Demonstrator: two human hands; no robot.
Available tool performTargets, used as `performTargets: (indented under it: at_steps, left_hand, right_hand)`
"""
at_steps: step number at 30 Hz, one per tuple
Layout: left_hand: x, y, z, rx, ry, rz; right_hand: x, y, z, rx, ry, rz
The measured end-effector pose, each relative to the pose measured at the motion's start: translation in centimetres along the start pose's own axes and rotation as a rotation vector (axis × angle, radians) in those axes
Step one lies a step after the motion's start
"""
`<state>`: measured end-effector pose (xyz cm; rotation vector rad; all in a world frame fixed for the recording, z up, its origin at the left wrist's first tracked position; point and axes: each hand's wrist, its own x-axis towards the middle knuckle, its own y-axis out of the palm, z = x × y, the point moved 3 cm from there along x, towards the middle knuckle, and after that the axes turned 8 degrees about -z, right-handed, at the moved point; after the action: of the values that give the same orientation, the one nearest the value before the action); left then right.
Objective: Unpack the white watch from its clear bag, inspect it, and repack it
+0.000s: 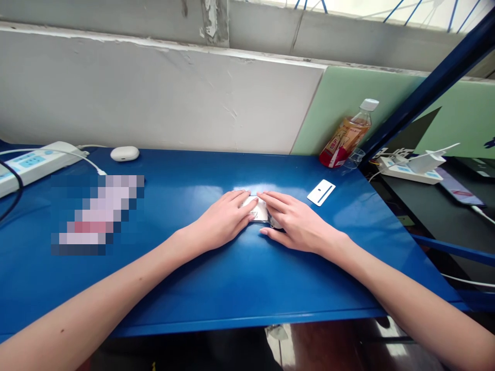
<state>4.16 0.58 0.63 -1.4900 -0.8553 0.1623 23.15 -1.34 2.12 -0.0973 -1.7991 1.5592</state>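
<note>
Between my hands, flat on the blue desk (247, 288), lies a small white card-like piece (261, 212) with dark print and a shiny, clear-looking edge. My left hand (226, 216) holds its left side, thumb and fingertips pressed on it. Over its right side is my right hand (296, 219), fingers curved down on it and thumb low near the desk. Something silvery and see-through shows under the right fingers; I cannot make out what it is. A white card (321, 192) with a dark stripe lies apart, beyond my right hand.
A drink bottle (346, 135) leans at the back right by a blue metal post (429, 85). At left are a power strip (42, 162), a white earbud case (125, 153) and a pixelated item (102, 214) near a white cable. Another strip (410, 170) sits beyond the post.
</note>
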Motion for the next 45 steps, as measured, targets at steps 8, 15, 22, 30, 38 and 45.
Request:
performTargets:
  at_steps: [8, 15, 22, 30, 38, 45]
  left_hand:
    - [-0.4, 0.4, 0.5, -0.063, -0.039, -0.033]
    - [-0.6, 0.5, 0.9, -0.152, -0.136, -0.04]
    - [-0.6, 0.1, 0.5, -0.148, -0.109, -0.075]
    - [-0.6, -0.3, 0.0, -0.204, 0.002, -0.056]
    - [-0.7, -0.5, 0.6, -0.226, -0.12, -0.101]
    - [-0.7, -0.9, 0.9, -0.234, -0.215, -0.161]
  right_hand:
    - [-0.1, 0.1, -0.8, 0.089, 0.13, -0.073]
    - [-0.5, 0.2, -3.1, 0.058, 0.217, -0.127]
    - [-0.8, 0.5, -4.2, 0.108, 0.138, -0.168]
    - [-0.6, -0.9, -4.2, 0.178, 0.036, -0.276]
    - [-0.4, -2.4, -4.1, 0.421, 0.251, -0.492]
    - [-0.4, -2.6, -4.6, 0.685, 0.567, -0.597]
